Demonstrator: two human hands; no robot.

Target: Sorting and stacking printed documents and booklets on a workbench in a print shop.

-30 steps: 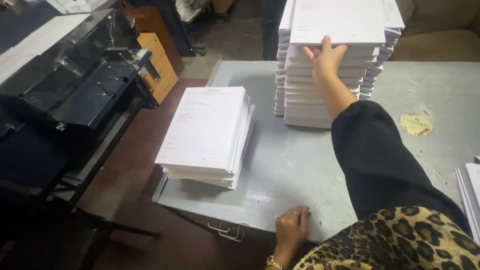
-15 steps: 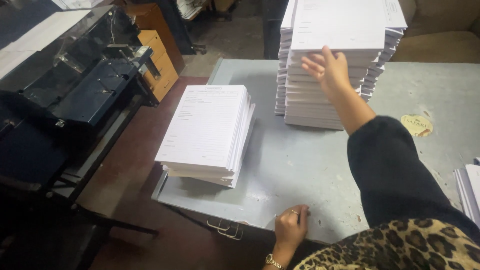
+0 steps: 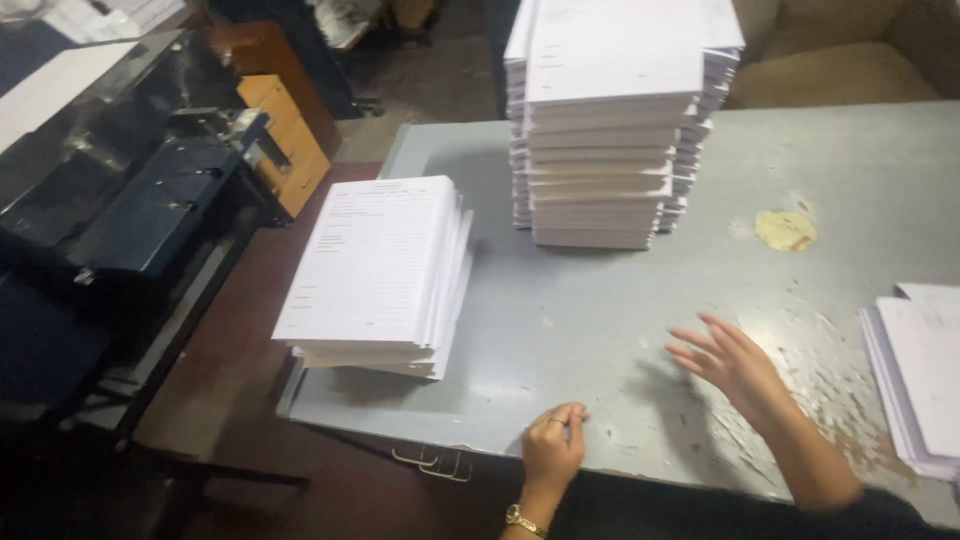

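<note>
Right hand (image 3: pixel 735 362) hovers spread over the desk (image 3: pixel 600 330), tall form stack (image 3: pixel 615 120) far-left of it; left hand (image 3: pixel 553 446) curled empty on the edge.

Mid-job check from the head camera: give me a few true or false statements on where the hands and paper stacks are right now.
1. The right hand is gripping the tall paper stack. False: it hovers open over the grey table, apart from the stack.
2. The left hand rests at the table's near edge. True.
3. The shorter paper stack overhangs the table's left edge. True.
4. Both hands hold sheets. False: neither holds anything.
5. A third pile of sheets lies at the right edge of the view. True.
</note>
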